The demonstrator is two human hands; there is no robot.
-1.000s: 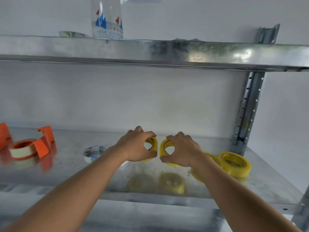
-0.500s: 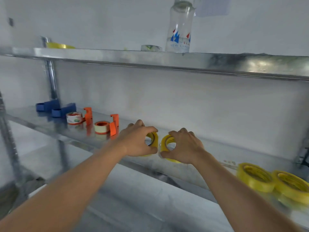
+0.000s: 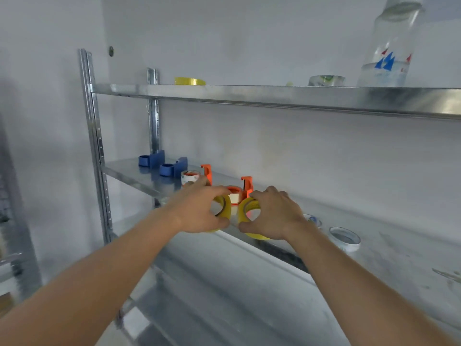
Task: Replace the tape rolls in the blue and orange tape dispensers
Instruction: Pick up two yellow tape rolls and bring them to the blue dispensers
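Left hand (image 3: 199,208) curled round one yellow roll (image 3: 223,206), right hand (image 3: 272,213) round another (image 3: 245,208), both upright, side by side, near the shelf (image 3: 139,176) edge, orange dispensers (image 3: 245,187) just beyond, blue dispensers (image 3: 172,167) far left.

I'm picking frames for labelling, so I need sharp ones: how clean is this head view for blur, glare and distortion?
Head view: soft all over, with the left hand, right hand and yellow tape rolls blurred; glare streaks the upper shelf edge; wide-angle bending curves the shelf post; the bottle leans and is cut off.
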